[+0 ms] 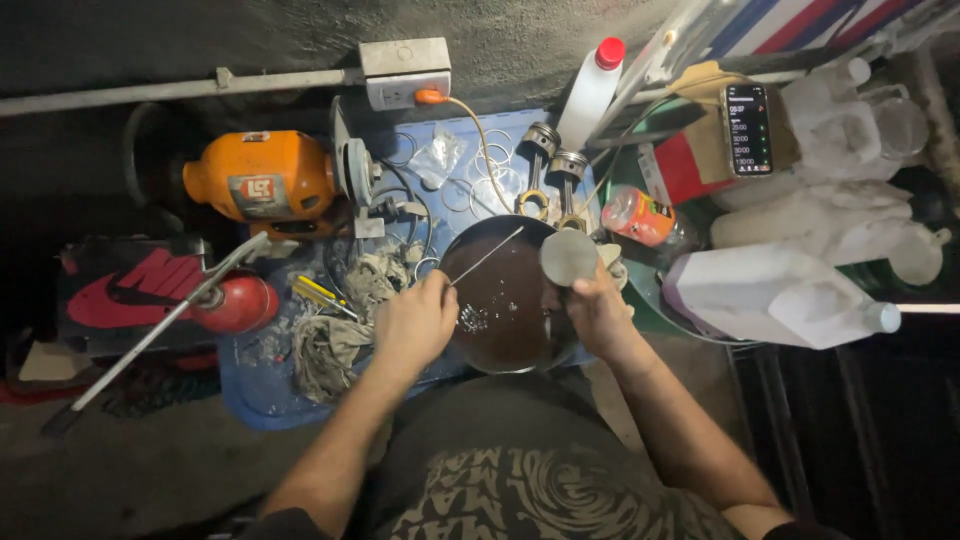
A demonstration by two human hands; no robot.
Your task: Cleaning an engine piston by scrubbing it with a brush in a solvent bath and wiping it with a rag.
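Taking the round metal basin point(505, 350) of dark liquid as the landmark: well to its left stand the orange bench grinder point(262, 180) and a red canister point(240, 302), and just left of its rim lie grey rags point(335, 340) and a yellow-handled tool point(320, 293). The left hand point(415, 322) is at the basin's left rim, fingers closed around a thin metal rod point(487, 256) that slants up across the liquid. The right hand point(600, 310) is at the right rim, clamped on a round grey piston point(569, 256) held above the basin. The step looks like cleaning the piston over the liquid. Working the rod into it calls for small, steady strokes. Behind the basin stand two pistons on connecting rods point(552, 175); right of it an orange can point(640, 216) and a white jug point(775, 295) crowd in, so open room lies mainly toward the person.
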